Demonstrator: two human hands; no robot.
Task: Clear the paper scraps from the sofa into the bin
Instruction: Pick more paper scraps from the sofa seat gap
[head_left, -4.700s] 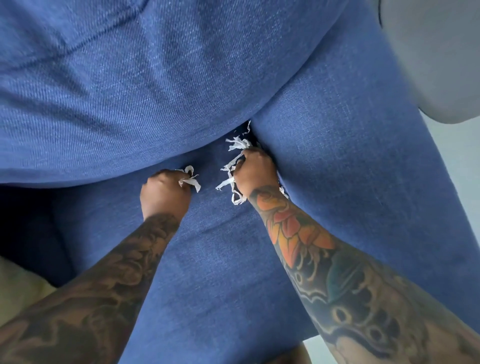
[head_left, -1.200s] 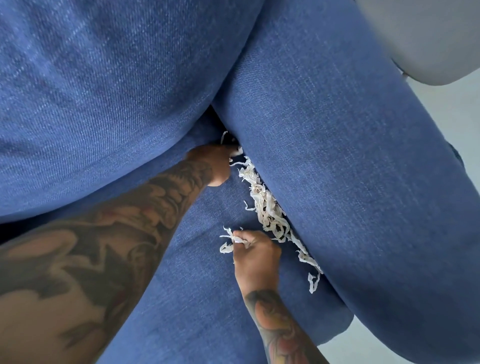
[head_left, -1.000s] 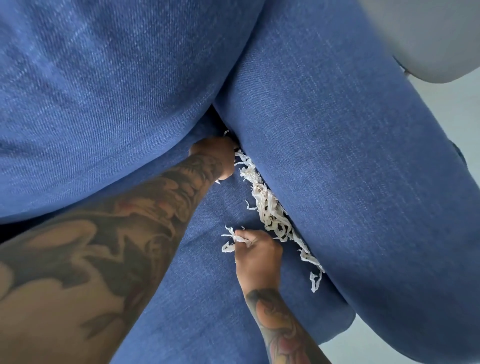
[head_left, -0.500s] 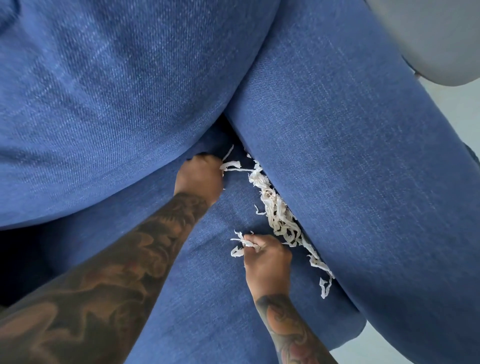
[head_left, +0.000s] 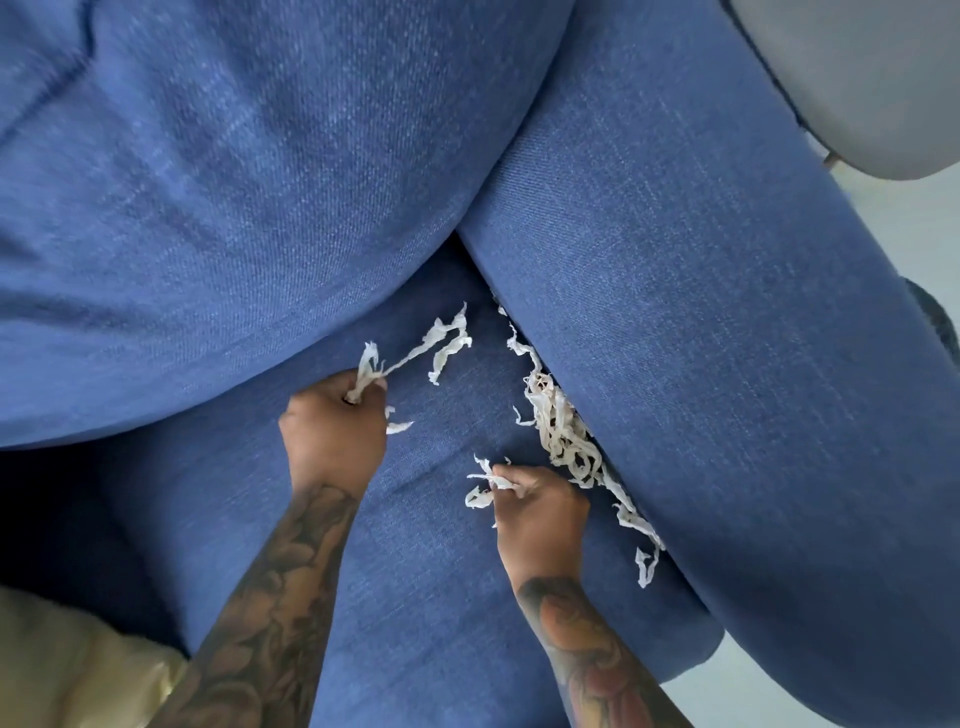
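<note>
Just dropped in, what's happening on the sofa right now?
A person is gathering shredded paper off a blue sofa with both bare hands. The left hand is closed on a small bunch of strips, one long strip trailing from it across the seat cushion. The right hand pinches another few scraps. A thick line of paper scraps lies along the crease beside the armrest. No bin is in view.

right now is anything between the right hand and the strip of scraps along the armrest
Nothing visible. The right hand, already pinching a few scraps, sits right beside the line of paper scraps lying in the crease between seat cushion and armrest; only bare fabric between.
</note>
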